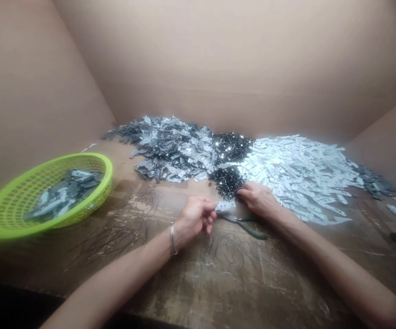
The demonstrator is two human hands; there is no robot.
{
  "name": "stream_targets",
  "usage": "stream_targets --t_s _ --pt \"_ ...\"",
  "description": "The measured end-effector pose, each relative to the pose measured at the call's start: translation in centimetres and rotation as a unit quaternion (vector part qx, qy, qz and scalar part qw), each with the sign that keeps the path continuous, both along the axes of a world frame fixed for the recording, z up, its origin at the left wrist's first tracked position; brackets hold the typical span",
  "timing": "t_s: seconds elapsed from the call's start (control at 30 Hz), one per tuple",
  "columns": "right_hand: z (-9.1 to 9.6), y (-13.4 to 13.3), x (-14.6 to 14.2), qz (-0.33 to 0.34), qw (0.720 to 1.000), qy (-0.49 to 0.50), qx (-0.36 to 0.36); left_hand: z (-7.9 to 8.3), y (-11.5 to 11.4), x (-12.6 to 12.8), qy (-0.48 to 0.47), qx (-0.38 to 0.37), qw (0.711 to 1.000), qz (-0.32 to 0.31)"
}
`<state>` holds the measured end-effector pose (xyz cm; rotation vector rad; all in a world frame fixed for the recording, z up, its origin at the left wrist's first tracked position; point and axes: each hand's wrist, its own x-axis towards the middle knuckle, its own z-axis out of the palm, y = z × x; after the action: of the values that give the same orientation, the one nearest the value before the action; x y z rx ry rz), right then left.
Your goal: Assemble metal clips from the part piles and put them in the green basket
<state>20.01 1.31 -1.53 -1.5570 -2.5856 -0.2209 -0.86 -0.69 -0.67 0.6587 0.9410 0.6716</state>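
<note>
Between thumb and fingers, my left hand (198, 214) pinches a small flat metal plate (225, 206), its free end pointing right. A bangle circles that wrist. My right hand (257, 197) reaches to the front edge of a heap of small dark rivet-like pins (228, 180). Its fingers are drawn together there, and whatever they hold is hidden. Just below both hands lies a pair of pliers (252, 227) with green handles, its jaws partly under the held plate.
A yellow-green plastic basket (107, 171) holding metal pieces stands at left. Grey metal plates (177, 151) are heaped at the back; long pale metal strips (300, 173) are piled at right. Cardboard walls (218, 55) enclose the worn table (191, 283).
</note>
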Motion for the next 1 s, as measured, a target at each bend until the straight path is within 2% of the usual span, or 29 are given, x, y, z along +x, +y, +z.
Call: stream_targets --t_s 0.2,0.3,0.53,0.63,0.87,1.0 --pt "-0.5 -0.5 0.1 -0.026 0.997 0.069 -0.013 0.0 -0.1 0.1 0.000 0.003 1.000 0.002" --pt "-0.7 -0.7 -0.1 -0.032 0.996 0.084 0.002 -0.3 -0.1 0.1 0.000 0.010 1.000 0.001" --pt "-1.1 -0.6 -0.4 -0.050 0.997 0.017 0.061 -0.3 -0.1 0.1 0.008 0.011 1.000 0.008" --pt "-0.1 -0.5 0.0 -0.040 0.998 -0.018 0.053 -0.3 -0.1 0.1 0.008 0.014 1.000 0.008" --pt "3.5 -0.7 0.3 0.026 0.997 -0.069 -0.031 -0.3 -0.2 0.5 0.009 0.007 1.000 0.008" --pt "4.1 -0.7 0.4 0.053 0.995 -0.021 -0.076 -0.3 -0.3 0.7 0.004 0.010 1.000 0.003"
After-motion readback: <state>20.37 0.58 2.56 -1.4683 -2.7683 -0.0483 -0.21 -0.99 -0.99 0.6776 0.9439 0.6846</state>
